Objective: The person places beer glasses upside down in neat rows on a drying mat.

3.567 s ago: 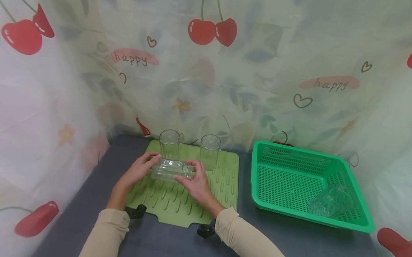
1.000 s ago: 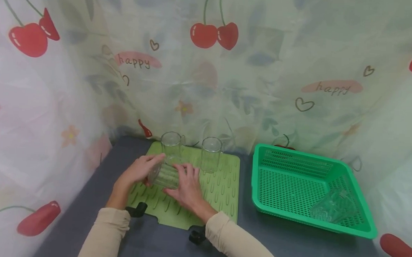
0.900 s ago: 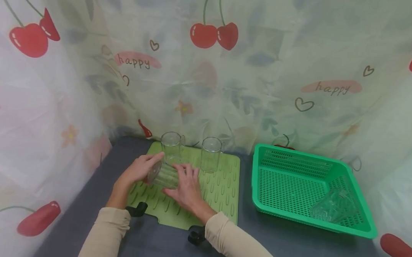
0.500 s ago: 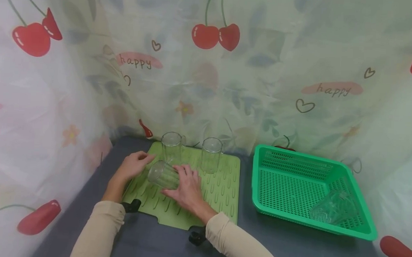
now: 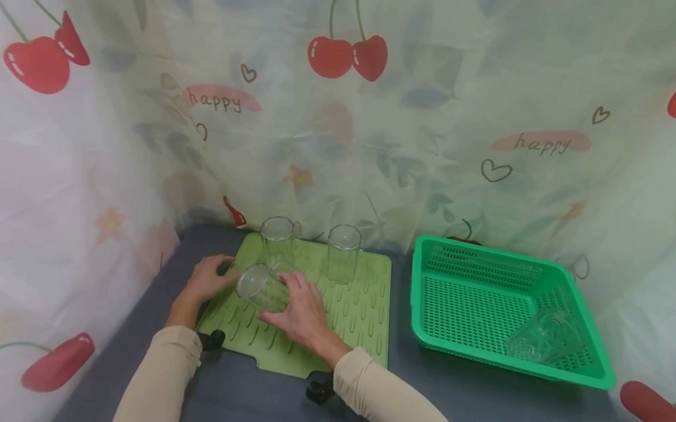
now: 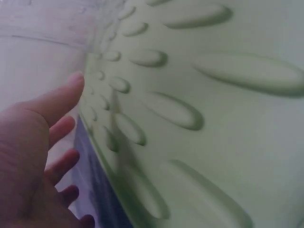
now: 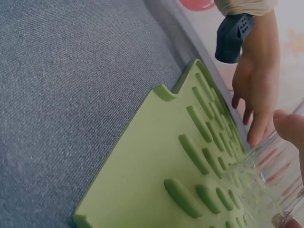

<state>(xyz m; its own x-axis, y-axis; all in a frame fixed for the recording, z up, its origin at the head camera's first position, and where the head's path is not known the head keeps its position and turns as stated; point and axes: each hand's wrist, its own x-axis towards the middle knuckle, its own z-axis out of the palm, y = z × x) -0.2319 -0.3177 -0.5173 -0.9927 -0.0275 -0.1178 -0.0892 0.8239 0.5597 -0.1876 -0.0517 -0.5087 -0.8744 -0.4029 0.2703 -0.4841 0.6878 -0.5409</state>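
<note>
My right hand grips a ribbed clear glass, held tilted just above the green ridged mat with its round end facing left and up. In the right wrist view the glass fills the lower right and my thumb lies on it. My left hand is off the glass, fingers relaxed at the mat's left edge. The left wrist view shows those spread fingers beside the mat. Two clear glasses stand upright at the back of the mat.
A green perforated basket sits to the right on the grey tabletop, with one clear glass lying in its near right corner. A cherry-print curtain closes off the back and both sides.
Both hands held the glass lying across the mat. My right hand has since tipped it up, and my left hand let go and drew back to the mat's left edge.
</note>
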